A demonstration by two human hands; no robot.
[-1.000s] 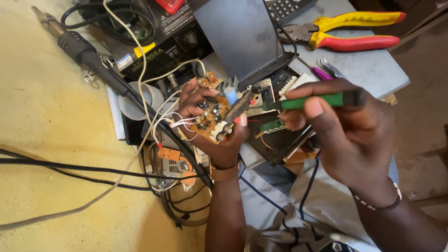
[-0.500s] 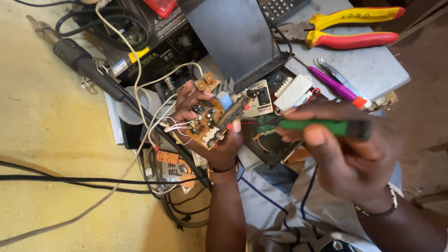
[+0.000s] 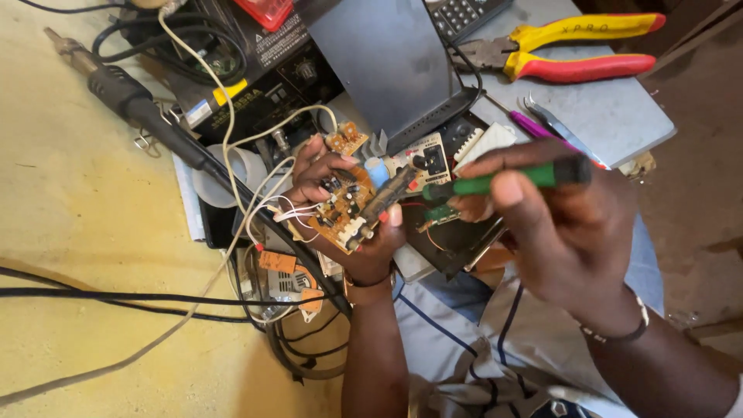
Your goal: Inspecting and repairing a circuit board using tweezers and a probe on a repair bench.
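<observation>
My left hand [image 3: 329,186] grips a small brown circuit board [image 3: 343,210] with components and thin white and red wires, tilted up in the middle of the view. My right hand [image 3: 561,228] holds a green-handled soldering iron [image 3: 503,181]; its dark metal tip [image 3: 387,197] lies across the board, touching it near a blue capacitor [image 3: 377,170].
Yellow-and-red pliers [image 3: 576,48] and tweezers [image 3: 559,124] lie on a grey panel [image 3: 619,108] at the upper right. A hot-air tool [image 3: 128,101] and tangled black cables [image 3: 116,298] cover the left of the yellow surface. A dark slanted plate [image 3: 391,62] stands behind the board.
My right hand has shifted right and slightly down with the iron. The board in my left hand stays where it was, with the iron's tip still on it.
</observation>
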